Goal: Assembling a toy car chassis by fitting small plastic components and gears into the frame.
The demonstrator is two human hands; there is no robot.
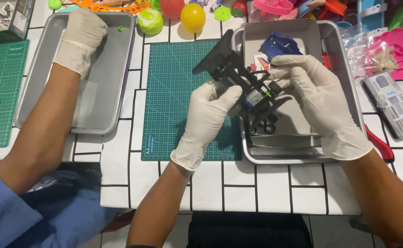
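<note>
Head view: left hand (210, 115), right hand (309, 94) gripping black toy chassis (238, 76).

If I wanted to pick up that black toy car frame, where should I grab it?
Probably by its long side edges. The black toy car frame is long and flat, tilted over the metal tray. The left hand grips its near end from below, and the right hand pinches the other side. Come from the sides, so your fingers stay off the small motor in the middle.
</note>
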